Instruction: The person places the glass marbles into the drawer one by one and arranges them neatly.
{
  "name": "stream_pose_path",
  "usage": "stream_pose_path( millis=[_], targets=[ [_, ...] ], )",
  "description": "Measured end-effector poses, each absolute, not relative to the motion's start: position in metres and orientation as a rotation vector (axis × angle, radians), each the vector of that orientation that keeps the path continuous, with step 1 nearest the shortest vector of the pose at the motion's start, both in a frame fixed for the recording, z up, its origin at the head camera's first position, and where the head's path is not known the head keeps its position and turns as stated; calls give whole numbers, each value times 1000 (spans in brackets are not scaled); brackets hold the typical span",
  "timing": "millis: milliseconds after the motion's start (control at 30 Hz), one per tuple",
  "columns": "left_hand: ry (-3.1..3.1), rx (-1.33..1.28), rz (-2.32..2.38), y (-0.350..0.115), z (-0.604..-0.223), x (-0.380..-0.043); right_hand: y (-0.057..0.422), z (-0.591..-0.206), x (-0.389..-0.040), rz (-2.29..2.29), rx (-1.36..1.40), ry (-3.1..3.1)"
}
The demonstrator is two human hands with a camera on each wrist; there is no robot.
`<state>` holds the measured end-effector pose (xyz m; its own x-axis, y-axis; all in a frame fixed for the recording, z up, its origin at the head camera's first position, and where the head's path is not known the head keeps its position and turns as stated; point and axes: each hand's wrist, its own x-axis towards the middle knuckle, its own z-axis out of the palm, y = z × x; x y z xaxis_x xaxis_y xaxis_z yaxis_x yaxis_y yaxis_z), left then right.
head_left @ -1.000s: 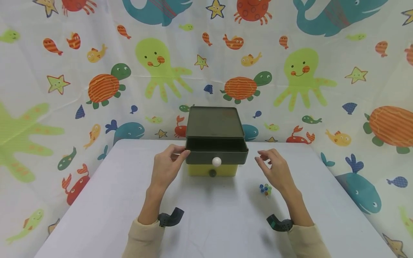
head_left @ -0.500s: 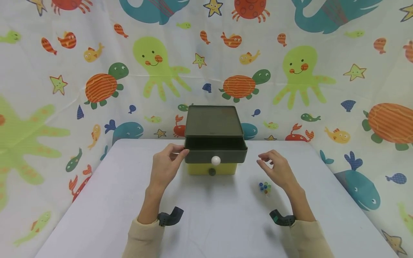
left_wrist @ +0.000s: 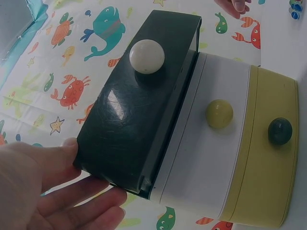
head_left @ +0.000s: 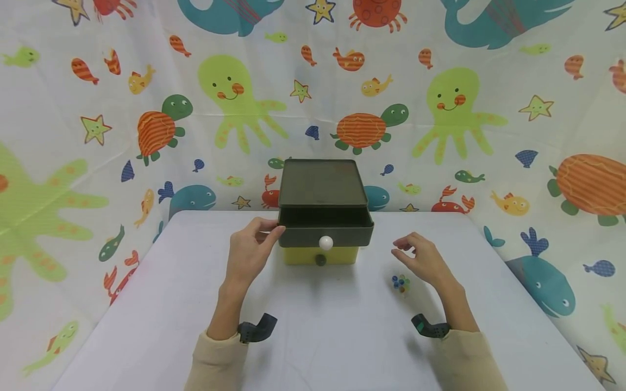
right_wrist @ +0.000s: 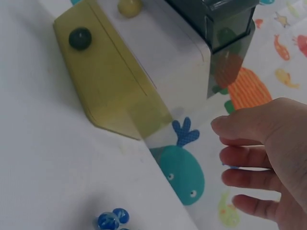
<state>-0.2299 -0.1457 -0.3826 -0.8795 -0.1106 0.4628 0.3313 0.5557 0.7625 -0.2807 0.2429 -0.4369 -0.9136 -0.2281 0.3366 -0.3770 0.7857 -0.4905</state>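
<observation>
A small chest of drawers stands at the back middle of the table, with a dark green top, a white middle drawer and a yellow bottom drawer. Its dark green top drawer, with a white knob, is pulled out. The inside looks dark in the head view. My left hand pinches the left front corner of that drawer, thumb at the front, fingers at the side. To the right of the chest, my right hand hovers, fingers loosely bent and holding nothing.
Several glass marbles lie clustered on the white table, just below the right hand. Behind the chest hangs a white curtain printed with sea animals.
My right hand has drifted slightly to the right, away from the chest. The left hand stays at the drawer corner, and the drawer remains pulled out. The head view has shifted a little.
</observation>
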Motion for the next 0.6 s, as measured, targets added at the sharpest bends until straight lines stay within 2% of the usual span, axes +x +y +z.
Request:
stream_pose_path(
  millis=[600],
  targets=[
    [-2329, -171, -1288, -146, -382, -230, 253, -449, -288, 893, 438, -2879]
  ],
)
